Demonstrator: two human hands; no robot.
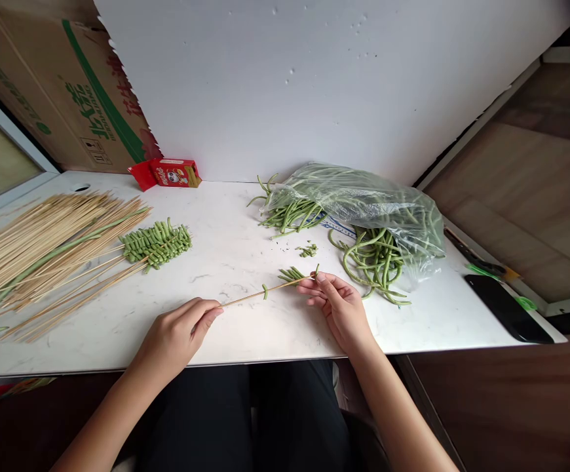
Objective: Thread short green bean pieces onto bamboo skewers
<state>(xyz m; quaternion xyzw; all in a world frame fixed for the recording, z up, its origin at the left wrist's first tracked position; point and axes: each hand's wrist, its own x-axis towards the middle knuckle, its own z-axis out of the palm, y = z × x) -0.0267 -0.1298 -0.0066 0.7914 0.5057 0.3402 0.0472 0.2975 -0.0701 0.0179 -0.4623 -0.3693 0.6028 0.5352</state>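
Observation:
My left hand (179,331) is closed around the lower part of a thin wooden skewer (246,297). One short green bean piece (265,292) is threaded partway along it. At the skewer's far tip, my right hand (339,308) pinches another bean piece (317,269) between thumb and fingers. Just behind that hand, several cut bean pieces (291,274) lie on the white table (246,341). Left of centre, skewers packed with bean pieces (157,244) lie side by side.
Loose skewers (44,239) cover the table's left side, with a long bean (63,252) across them. A plastic bag of long beans (363,196) lies at the back right, near small bean ends (308,250). Further off are a red box (177,173), a phone (506,308) and scissors (476,254).

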